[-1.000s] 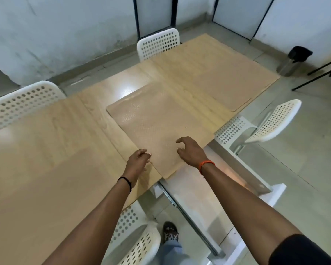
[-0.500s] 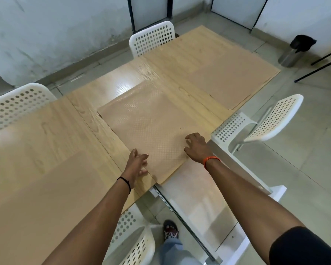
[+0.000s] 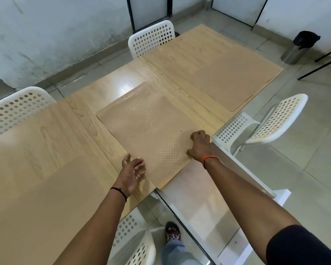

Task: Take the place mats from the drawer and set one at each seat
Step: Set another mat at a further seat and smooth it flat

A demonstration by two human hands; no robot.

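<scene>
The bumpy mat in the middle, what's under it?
Mostly the wooden table. The bumpy mat has its near corner sticking out over the open drawer. The right hand rests on it. Anything hidden beneath the mat cannot be seen.

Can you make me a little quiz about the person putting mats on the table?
1. True or false: the left hand is lifting the dotted mat into the air.
2. How many white chairs show? A) two B) four C) six
3. Fill in: below the table edge, under the right hand, the white ____ stands pulled open.

Key: 1 false, the mat lies flat on the table and the left hand rests at its edge. 2 B. 3 drawer.
</scene>
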